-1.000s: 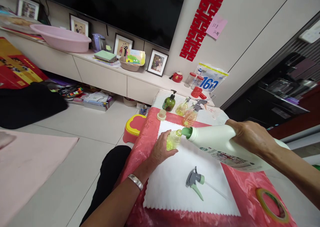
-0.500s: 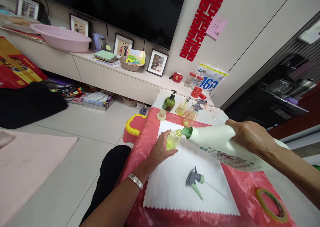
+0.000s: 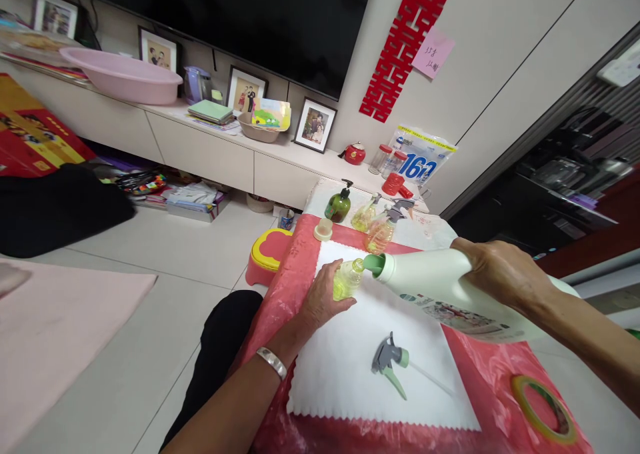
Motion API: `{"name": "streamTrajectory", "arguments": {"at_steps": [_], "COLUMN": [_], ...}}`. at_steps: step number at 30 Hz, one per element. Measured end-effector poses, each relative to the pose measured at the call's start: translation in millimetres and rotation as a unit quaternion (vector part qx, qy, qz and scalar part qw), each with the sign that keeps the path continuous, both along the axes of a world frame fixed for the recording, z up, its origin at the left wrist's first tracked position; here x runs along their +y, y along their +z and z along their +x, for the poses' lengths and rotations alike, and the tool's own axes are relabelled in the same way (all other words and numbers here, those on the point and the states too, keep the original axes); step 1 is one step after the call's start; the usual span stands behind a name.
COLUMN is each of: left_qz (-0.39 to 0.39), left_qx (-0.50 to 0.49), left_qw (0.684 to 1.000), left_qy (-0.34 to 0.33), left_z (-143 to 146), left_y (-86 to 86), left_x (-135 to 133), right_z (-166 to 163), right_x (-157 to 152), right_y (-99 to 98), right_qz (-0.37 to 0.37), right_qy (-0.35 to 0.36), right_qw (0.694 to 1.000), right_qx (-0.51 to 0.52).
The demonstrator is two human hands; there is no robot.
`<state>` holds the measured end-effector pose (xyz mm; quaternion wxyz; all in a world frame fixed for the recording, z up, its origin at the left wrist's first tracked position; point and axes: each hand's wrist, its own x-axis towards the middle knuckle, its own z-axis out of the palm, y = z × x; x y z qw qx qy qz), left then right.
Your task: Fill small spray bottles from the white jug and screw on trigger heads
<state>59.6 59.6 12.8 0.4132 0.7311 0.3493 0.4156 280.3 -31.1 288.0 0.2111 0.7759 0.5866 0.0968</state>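
My left hand (image 3: 323,294) is wrapped round a small clear yellow spray bottle (image 3: 350,277) with no top on it, tilted a little to the right. Gripping the handle of a large pale green detergent jug (image 3: 435,277) is my right hand (image 3: 505,271). The jug lies tipped to the left, its green spout (image 3: 374,263) right at the bottle's mouth. Whether liquid is flowing cannot be made out. A grey and green trigger spray head (image 3: 393,361) with its tube lies on the white scalloped mat (image 3: 340,381). The jug's cap (image 3: 323,230) stands beyond the mat.
Behind the mat stand a green pump bottle (image 3: 339,204) and two spray bottles, one yellowish (image 3: 364,215) and one orange (image 3: 380,235). A tape roll (image 3: 543,409) rests on the red table cover (image 3: 390,437) at right. A stool (image 3: 265,254) is left of the table.
The yellow liquid in the small bottle looks slightly higher. Both hands, the bottle and the jug hold almost the same places.
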Motion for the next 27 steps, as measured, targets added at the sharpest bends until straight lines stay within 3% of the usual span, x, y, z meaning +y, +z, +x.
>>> {"name": "streamTrajectory", "arguments": {"at_steps": [27], "left_qz": [0.003], "left_qx": [0.004], "left_qw": [1.000], "left_qy": [0.001], "left_z": [-0.8], "left_y": [2.0], "left_x": [-0.3], "right_z": [-3.0], "right_x": [-0.8], "right_y": [1.4], "right_qz": [-0.004], "right_qy": [-0.006], "right_qw": [1.000], "right_qx": [0.003]}}
